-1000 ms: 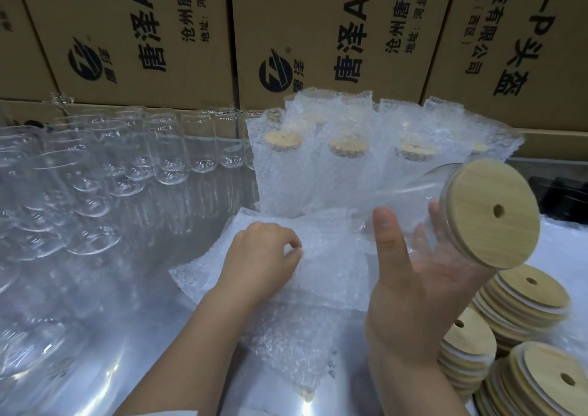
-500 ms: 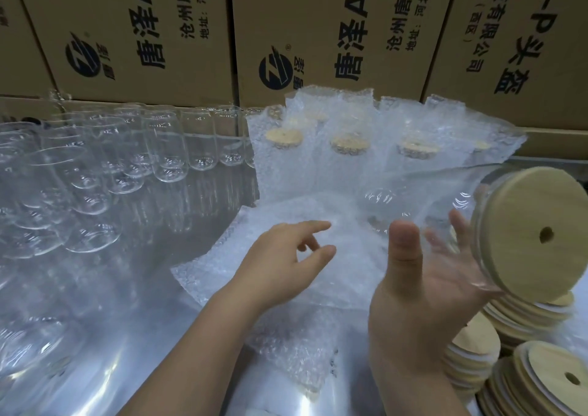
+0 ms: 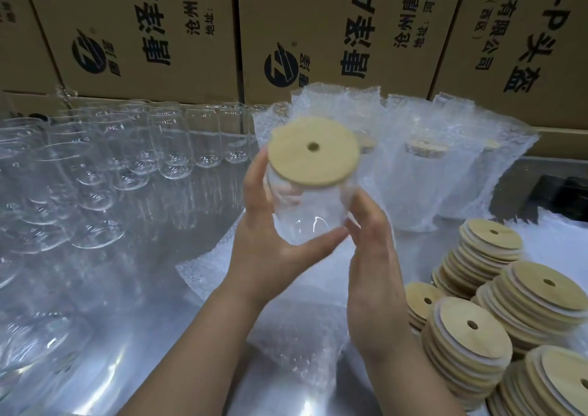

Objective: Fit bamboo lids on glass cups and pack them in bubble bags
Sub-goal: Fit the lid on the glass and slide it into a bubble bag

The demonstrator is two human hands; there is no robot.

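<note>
Head view, frame centre: cup [image 3: 313, 215] with lid [image 3: 313, 153] on, swung in from far right, now upright, gripped by left hand [image 3: 270, 234] and right hand [image 3: 374, 256], bubble bag [image 3: 216, 267] below let go, likely ready for bagging.

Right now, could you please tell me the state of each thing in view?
glass cup: lidded, unbagged, held aloft.
bamboo lid: seated on that cup.
left hand: grips the cup.
right hand: against the cup; grip blurred.
spare cups: unlidded, standing.
packed cups: lidded, bagged, standing.
spare lids: stacked.
bubble bags: empty, lying flat.
</note>
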